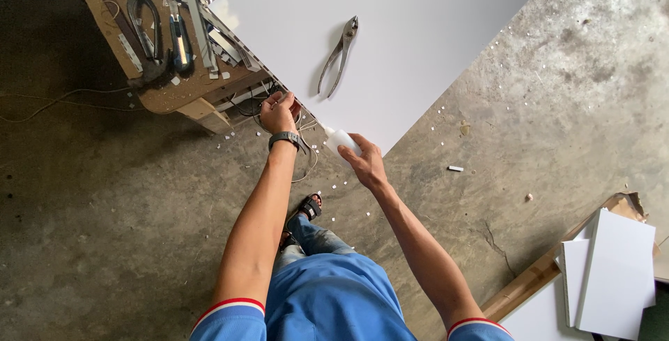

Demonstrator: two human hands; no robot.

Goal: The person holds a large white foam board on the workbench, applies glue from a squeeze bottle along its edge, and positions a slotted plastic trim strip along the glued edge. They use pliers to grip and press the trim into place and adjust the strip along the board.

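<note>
Head view, looking straight down. Right hand (366, 161) pinches a small white bottle (342, 140) between thumb and fingers, right at the near corner of the big white panel (418, 20). Bottle's long axis runs diagonally, nozzle end pointing up-left toward the panel edge and the left hand. Left hand (278, 113), black wristwatch (285, 138) on the wrist, is curled at the panel's edge where it meets the wooden tabletop (174, 94); fingers closed on something there, can't tell what.

Pliers (339, 55) lie on the panel, well apart from both hands, handles spread, nose pointing up-right.

Tabletop at upper left is cluttered: a utility knife (180, 43), a dark hand tool beside it, metal strips (195, 17), white scraps. Loose wires (304, 153) hang below the edge near the left wrist.

Floor is bare grey concrete (104, 229), stained and cracked, dotted with small white chips (446, 126) along the panel's right edge. More white boards (613, 271) stacked on a wooden strip at lower right. Person wears a blue shirt, jeans and a sandal (309, 206).

No containers in sight besides the bottle; its contents can't be seen.
</note>
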